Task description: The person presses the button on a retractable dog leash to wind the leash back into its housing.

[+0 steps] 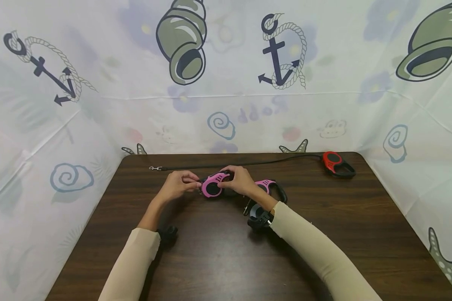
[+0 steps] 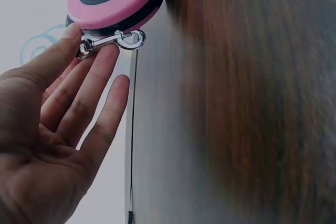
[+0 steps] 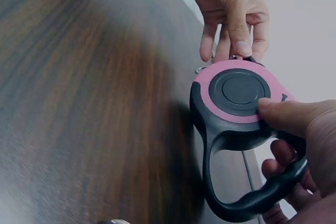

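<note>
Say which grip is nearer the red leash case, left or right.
Right. The right-hand grip holds a pink leash case, to the left of the red leash case in the head view. The left-hand grip pinches the metal clip, farther left.

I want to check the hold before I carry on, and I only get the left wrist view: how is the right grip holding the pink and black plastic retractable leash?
Observer: The right grip has the pink and black leash at its looped black plastic handle.
Operator: Any other leash nearby?
Observer: Yes, a second pink and black plastic leash, partly hidden by the beige-sleeved right arm.
Operator: Anything farther off to the right?
Observer: A red and black plastic leash lies near the far right corner of the dark wood-grain table.
</note>
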The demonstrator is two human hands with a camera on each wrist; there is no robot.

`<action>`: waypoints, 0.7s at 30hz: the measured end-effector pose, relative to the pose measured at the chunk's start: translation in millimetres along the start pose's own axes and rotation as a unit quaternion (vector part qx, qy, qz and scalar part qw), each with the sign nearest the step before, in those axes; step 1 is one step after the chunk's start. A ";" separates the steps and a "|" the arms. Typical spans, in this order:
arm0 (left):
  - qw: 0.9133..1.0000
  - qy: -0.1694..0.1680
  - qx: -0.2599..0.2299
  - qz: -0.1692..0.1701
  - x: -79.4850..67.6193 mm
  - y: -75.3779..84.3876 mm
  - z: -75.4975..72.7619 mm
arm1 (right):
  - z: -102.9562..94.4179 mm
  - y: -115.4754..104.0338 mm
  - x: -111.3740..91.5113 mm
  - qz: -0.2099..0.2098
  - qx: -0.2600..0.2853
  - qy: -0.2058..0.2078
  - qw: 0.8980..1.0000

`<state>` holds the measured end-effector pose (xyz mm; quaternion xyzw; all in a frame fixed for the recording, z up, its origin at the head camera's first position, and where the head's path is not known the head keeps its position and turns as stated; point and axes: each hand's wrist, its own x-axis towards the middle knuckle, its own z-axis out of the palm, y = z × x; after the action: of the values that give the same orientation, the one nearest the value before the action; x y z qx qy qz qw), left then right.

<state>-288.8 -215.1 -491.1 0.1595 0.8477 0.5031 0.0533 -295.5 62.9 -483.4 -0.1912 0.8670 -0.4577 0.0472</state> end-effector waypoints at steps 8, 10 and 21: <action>0.999 0.026 0.001 -0.019 7.1 -0.9 4.8 | -4.8 6.8 5.5 -0.008 -0.054 -0.011 0.998; 0.999 0.026 0.007 -0.020 8.2 -2.4 5.7 | -5.1 9.4 7.2 -0.014 -0.073 -0.018 0.997; 0.999 0.003 0.027 -0.042 11.1 -5.7 6.9 | -9.0 15.9 14.8 -0.006 -0.164 -0.038 0.986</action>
<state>-298.8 -208.2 -498.7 0.1237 0.8668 0.4782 0.0677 -316.1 72.4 -489.8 -0.2189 0.9268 -0.3019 0.0450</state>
